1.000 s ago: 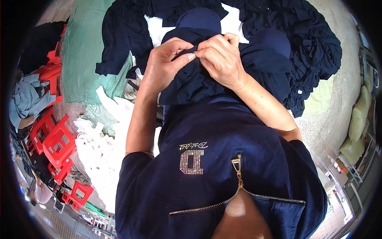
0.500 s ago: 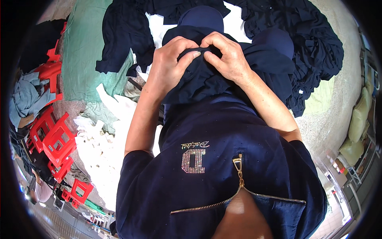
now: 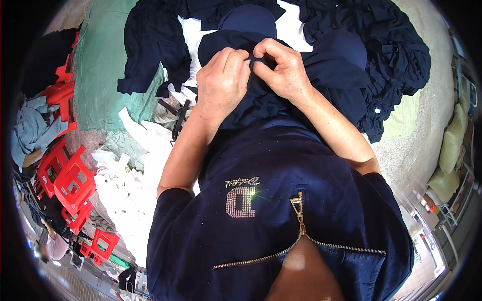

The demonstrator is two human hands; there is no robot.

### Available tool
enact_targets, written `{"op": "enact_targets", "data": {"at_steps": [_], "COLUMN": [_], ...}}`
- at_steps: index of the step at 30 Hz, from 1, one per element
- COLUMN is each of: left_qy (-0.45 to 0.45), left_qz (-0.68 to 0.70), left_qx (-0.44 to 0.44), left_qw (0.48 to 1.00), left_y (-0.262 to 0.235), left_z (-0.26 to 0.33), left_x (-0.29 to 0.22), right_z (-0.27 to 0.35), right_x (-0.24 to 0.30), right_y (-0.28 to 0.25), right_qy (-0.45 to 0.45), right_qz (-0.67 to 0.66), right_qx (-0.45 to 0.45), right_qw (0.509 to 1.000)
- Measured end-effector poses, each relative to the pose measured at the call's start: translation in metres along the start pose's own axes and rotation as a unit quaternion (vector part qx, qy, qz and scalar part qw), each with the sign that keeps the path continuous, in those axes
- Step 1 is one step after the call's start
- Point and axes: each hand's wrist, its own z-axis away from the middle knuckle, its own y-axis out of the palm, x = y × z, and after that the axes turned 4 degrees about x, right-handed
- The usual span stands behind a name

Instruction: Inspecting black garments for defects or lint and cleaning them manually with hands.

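My left hand (image 3: pixel 223 80) and my right hand (image 3: pixel 282 69) meet above my lap, fingertips almost touching. Both are closed in a pinch on the edge of a dark navy garment (image 3: pixel 253 98), which drapes down toward me. A small strip of its fabric shows between the fingertips; what lies under the fingers is hidden. Just beyond my hands are my knees in navy trousers, the left knee (image 3: pixel 247 20) at the top and the right knee (image 3: pixel 341 49) off to the right.
Heaped dark garments (image 3: pixel 391 55) lie on the far right, with another dark garment (image 3: pixel 153 45) at the far left. A green sheet (image 3: pixel 103 65) covers the floor on the left, near white cloth (image 3: pixel 125 193). Red plastic stools (image 3: pixel 74 180) line the left side; olive sacks (image 3: pixel 444 185) stand right.
My left hand has rolled over, its back now turned up and its thumb mostly hidden. The right hand keeps its pinch. The whole view has shifted slightly.
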Motion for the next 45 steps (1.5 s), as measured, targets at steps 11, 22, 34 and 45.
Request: {"op": "enact_targets", "data": {"at_steps": [11,22,34,45], "left_qy": [-0.307,-0.441,-0.405,-0.403], "left_qz": [0.217,0.404,0.403,0.379], "left_qx": [0.204,0.124,0.14,0.16], "left_qw": [0.904,0.792,0.809,0.818], "left_y": [-0.035,-0.041,-0.062,-0.065], "left_z": [0.008,0.019,0.006,-0.002], "left_x": [0.037,0.052,0.023,0.01], "right_z": [-0.003,-0.005,-0.006,-0.008], "right_x": [-0.007,0.0,0.022,0.015], "right_y": [-0.004,0.006,0.009,0.011], "right_qy": [0.026,-0.213,-0.313,-0.311], "right_qz": [0.155,0.239,0.297,0.261], "right_qx": [-0.031,0.144,-0.042,-0.037], "right_qw": [0.987,0.936,0.901,0.913]}}
